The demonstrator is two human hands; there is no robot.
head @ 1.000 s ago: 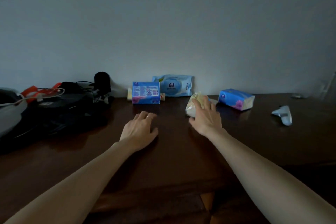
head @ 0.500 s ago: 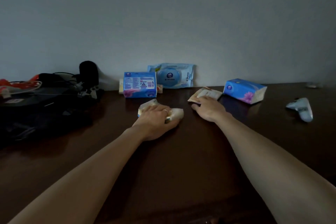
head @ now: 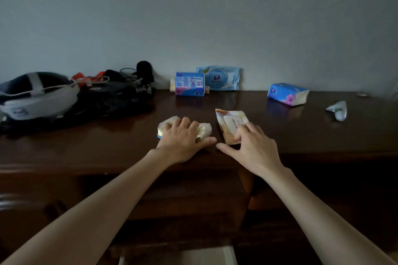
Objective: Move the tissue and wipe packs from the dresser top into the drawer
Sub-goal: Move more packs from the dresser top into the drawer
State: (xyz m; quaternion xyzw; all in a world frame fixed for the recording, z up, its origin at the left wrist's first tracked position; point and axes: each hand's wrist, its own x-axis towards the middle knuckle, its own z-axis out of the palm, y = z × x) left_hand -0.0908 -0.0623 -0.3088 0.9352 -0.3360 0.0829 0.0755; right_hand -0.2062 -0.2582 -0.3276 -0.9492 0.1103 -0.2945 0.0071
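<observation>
My left hand (head: 183,141) grips a cream tissue pack (head: 205,130) on the dark dresser top (head: 301,131), fingers curved over it and thumb along its near side. My right hand (head: 255,148) presses its fingertips on a flat beige wipe pack (head: 228,119) just to the right, thumb spread apart. Both packs lie near the front edge. At the back stand a blue tissue pack (head: 189,83) and a light blue wipe pack (head: 223,77) against the wall. Another blue tissue pack (head: 287,93) lies to the right. An open drawer (head: 178,255) shows pale at the bottom.
A white and black headset (head: 32,97), a black bag (head: 107,101) with cables and a black cylinder (head: 145,71) crowd the left of the top. A small silvery wrapper (head: 338,109) lies at the right. A plain wall stands behind.
Both hands have drawn their packs toward the dresser's front edge, and the beige pack has turned lengthwise. The view has tipped down, bringing the drawer into sight.
</observation>
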